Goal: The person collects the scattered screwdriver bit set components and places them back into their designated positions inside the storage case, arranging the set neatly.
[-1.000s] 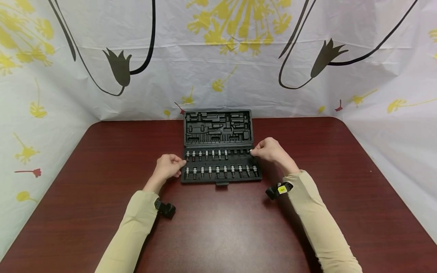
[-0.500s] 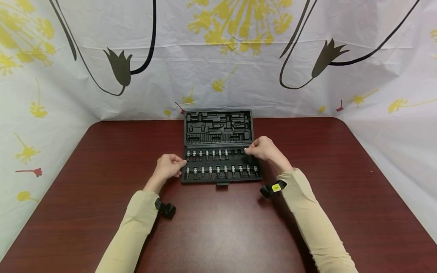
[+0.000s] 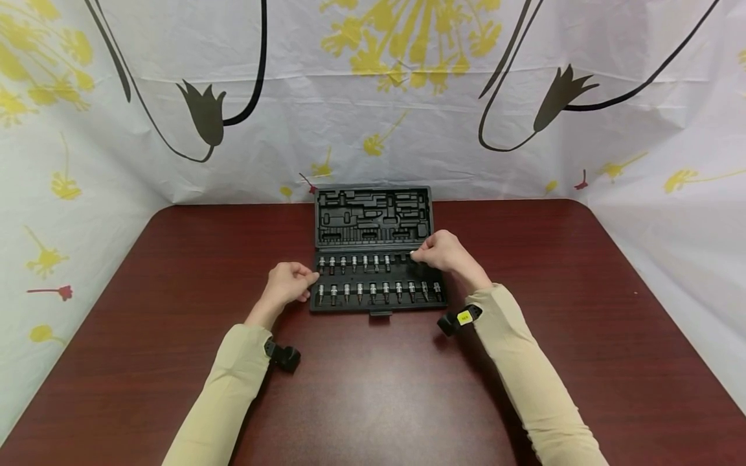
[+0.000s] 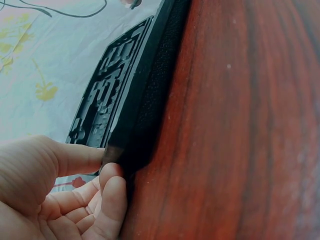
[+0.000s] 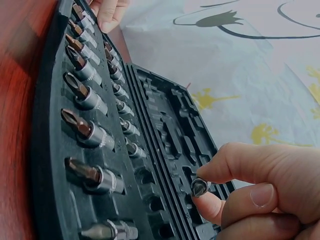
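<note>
An open black case [image 3: 396,276] of bit sockets lies on the table, its hinged lid [image 3: 373,217] laid back. Two rows of silver bit sockets [image 5: 92,100] fill its base, with bare slots at the right of the back row. My left hand [image 3: 284,285] pinches the left edge of the case, thumb on top and fingertips against the side, as the left wrist view shows. Above the bare slots, my right hand [image 3: 445,251] holds one bit socket [image 5: 200,187] between thumb and index finger, its tip facing the camera. The socket is mostly hidden in the head view.
The reddish-brown table [image 3: 373,388] runs in front of the case and to both sides. A white cloth with yellow and dark flower prints [image 3: 373,97] hangs behind the table's back edge. Each wrist carries a small black camera [image 3: 282,356].
My right hand has moved left along the back row with the bit socket, from the case's right end to over the bare slots. My left hand stays on the case edge.
</note>
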A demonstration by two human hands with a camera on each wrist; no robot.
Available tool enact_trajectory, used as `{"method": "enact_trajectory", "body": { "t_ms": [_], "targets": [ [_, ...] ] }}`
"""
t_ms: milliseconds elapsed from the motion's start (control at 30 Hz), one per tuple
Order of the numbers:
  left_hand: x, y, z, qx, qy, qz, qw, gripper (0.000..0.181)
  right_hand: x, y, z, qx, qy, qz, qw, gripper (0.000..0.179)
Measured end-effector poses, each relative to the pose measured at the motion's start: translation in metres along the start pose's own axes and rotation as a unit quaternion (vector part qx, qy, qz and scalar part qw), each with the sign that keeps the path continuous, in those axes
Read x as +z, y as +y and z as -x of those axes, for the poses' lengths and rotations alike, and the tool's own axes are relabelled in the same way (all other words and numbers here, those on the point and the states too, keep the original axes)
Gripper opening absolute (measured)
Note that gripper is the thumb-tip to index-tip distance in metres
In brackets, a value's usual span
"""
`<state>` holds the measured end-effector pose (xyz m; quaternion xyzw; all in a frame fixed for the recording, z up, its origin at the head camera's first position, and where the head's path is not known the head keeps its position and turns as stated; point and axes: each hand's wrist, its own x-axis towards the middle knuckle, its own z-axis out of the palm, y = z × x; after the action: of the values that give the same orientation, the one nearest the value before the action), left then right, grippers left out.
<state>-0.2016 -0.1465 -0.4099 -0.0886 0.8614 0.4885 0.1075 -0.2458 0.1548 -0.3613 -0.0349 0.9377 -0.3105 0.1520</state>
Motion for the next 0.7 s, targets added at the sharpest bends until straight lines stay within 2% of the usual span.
{"method": "enact_trajectory", "body": {
  "t_ms": [267,700],
  "targets": [
    [0.0,0.001,0.001,0.002,0.0,0.004,1.0,0.019,0.006,-0.006,-0.005,0.0,0.002,-0.009,1.0,0.024],
    [0.0,0.001,0.001,0.004,0.003,0.002,1.0,0.019,0.015,-0.007,-0.011,0.021,-0.008,-0.06,0.9979,0.023]
  ]
}}
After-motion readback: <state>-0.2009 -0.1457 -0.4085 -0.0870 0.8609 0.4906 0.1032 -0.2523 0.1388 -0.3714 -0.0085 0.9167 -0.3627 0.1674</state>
